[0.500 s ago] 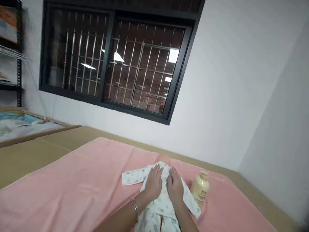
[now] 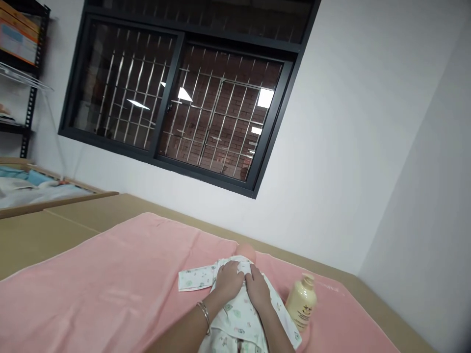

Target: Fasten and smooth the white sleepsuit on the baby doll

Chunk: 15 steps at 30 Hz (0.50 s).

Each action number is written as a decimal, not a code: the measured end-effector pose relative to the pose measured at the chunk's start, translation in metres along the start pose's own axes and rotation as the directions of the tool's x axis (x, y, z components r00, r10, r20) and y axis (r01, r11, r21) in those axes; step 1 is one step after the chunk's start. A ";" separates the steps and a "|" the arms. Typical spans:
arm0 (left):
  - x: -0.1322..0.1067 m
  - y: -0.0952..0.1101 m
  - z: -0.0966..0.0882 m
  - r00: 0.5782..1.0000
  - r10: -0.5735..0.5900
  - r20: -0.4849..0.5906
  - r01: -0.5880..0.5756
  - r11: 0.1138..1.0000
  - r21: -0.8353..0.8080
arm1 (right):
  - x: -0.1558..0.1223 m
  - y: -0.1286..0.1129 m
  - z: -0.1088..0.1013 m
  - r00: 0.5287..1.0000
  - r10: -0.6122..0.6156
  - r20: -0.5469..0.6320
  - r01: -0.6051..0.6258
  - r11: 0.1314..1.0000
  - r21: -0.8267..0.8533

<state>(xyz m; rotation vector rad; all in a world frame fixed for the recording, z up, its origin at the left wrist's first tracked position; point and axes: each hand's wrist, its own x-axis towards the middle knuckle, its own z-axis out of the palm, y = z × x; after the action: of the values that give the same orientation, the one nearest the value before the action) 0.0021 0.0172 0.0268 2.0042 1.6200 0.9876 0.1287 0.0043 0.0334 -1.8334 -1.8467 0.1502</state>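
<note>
Head view: one printed top point(image 2: 241, 314) is covering one small figure point(image 2: 246, 251) on one pink blanket point(image 2: 110, 274). Two hands, the left hand point(image 2: 228, 280) and right hand point(image 2: 259, 288), are resting close together on its chest; whether they're gripping cloth, I can't tell. One bottle point(image 2: 301, 301) is standing just beside, one window point(image 2: 221, 122) showing beyond.

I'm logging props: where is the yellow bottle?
In the head view, the yellow bottle is right of the right hand, beside a patterned sleeve, on the pink cloth.
</note>
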 end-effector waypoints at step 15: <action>-0.002 -0.008 0.016 0.976 -0.077 -0.206 0.088 0.995 0.047 | -0.016 -0.007 0.003 0.984 0.095 -0.150 -0.122 0.975 -0.184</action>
<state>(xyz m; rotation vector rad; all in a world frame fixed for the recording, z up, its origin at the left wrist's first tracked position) 0.0080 0.0194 0.0102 1.9055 1.8405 1.1608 0.1206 -0.0105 0.0291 -2.0223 -1.7146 -0.1209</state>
